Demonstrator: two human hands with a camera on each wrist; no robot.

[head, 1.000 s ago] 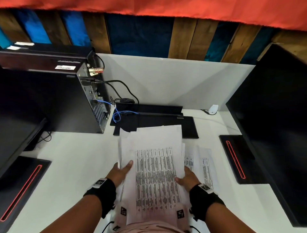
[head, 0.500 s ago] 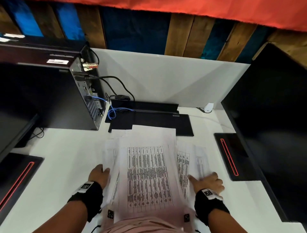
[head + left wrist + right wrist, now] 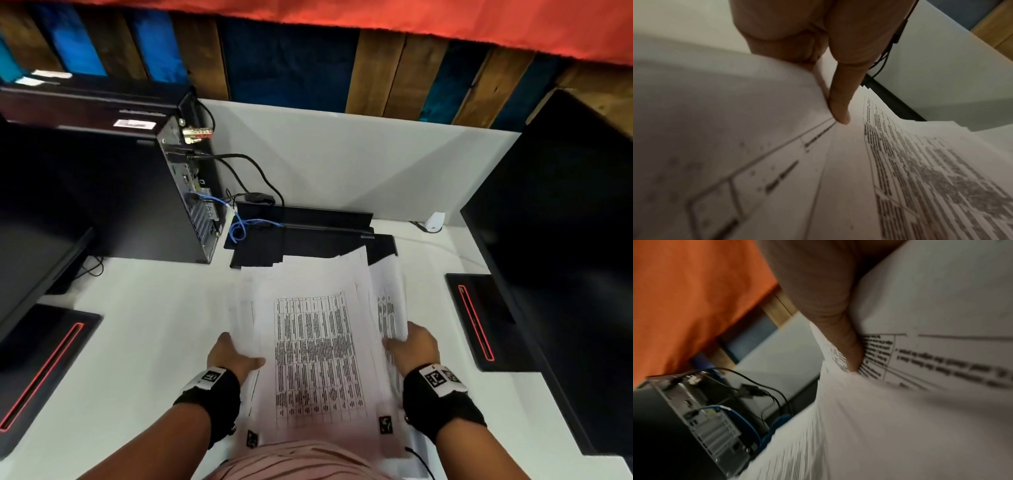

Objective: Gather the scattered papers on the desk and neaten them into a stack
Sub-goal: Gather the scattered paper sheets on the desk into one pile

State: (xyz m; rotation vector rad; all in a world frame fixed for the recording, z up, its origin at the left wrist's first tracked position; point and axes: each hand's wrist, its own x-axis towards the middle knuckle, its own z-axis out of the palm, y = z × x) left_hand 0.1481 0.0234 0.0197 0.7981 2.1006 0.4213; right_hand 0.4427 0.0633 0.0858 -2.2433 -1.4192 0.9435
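A loose pile of printed papers [image 3: 315, 342] lies fanned on the white desk [image 3: 144, 342] in front of me, with a sheet bearing a dense table on top. My left hand [image 3: 233, 356] grips the pile's left edge, thumb on top and fingers tucked under the sheets. The left wrist view shows that thumb [image 3: 840, 105] pressing on the papers [image 3: 900, 162]. My right hand [image 3: 411, 346] holds the right-side sheets, which are lifted and curl against the pile. In the right wrist view its thumb [image 3: 851, 353] pins the papers [image 3: 900, 410].
A black computer tower [image 3: 137, 198] with cables [image 3: 239, 229] stands at the back left. Flat black devices [image 3: 308, 233] lie just behind the papers. A large monitor [image 3: 565, 257] and its base [image 3: 486, 322] are on the right; another monitor base [image 3: 44, 359] on the left.
Both hands, which had spread out to the sheets at either side, have come back in towards the pile. The right-hand sheets no longer lie flat; they are lifted against the pile.
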